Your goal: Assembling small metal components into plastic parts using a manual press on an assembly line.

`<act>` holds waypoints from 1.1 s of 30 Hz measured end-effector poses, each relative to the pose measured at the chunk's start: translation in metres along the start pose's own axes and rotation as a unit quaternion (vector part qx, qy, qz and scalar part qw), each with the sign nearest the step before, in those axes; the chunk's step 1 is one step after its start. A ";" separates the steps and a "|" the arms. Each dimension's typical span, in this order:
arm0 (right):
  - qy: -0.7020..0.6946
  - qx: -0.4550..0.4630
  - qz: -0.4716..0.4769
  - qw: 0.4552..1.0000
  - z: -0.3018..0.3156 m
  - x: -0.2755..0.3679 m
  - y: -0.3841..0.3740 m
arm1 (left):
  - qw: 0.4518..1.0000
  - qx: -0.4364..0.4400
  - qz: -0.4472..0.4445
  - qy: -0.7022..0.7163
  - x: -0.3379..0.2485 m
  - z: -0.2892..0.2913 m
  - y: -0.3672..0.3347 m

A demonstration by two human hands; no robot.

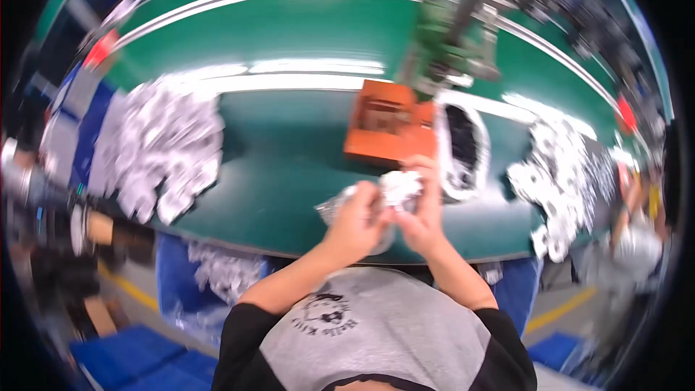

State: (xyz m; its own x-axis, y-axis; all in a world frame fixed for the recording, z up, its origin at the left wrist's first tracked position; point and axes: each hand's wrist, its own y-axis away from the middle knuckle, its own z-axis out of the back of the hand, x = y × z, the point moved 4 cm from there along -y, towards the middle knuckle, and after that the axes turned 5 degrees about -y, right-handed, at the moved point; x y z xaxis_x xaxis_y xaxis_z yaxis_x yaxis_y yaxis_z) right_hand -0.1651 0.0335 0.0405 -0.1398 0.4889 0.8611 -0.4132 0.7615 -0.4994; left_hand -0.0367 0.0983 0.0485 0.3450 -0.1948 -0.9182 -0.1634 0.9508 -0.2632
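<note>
Over the near middle of the green table, a small white part [400,187] is between my two hands, blurred by motion. My right hand [426,211] is closed on it, thumb below and fingers along its right side. My left hand [356,223] is closed too, its fingertips pressed to the part's lower left side. A crumpled piece of clear plastic [333,207] shows beside my left knuckles; whether that hand touches it I cannot tell. Just beyond my hands stands an orange box-shaped holder [382,146] with recesses in its top.
A white oval tray [483,159] of dark pieces is right of the holder, below a green bench machine [445,47]. White parts are heaped at left [166,145] and right [557,181]. A blue bin [174,275] stands under the table edge. Another person [628,250] works at far right.
</note>
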 end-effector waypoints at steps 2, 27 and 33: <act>-0.068 0.011 -0.025 0.997 0.002 0.009 -0.004 | 0.997 0.044 0.000 -0.056 -0.002 0.005 -0.006; 0.486 -0.081 -0.117 0.862 0.161 -0.075 -0.019 | 0.845 0.073 -0.330 -0.415 0.037 -0.021 -0.134; 0.516 -0.134 -0.045 0.845 0.152 -0.081 -0.042 | 0.870 0.113 -0.314 -0.363 0.042 -0.017 -0.136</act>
State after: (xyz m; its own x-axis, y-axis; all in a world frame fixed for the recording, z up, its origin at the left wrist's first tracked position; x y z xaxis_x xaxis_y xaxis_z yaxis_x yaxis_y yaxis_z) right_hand -0.2735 -0.1025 0.0064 0.7981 0.4287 0.4233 -0.1420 0.8166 -0.5594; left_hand -0.0153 -0.0436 0.0413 0.8066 -0.5678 -0.1646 0.4258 0.7511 -0.5045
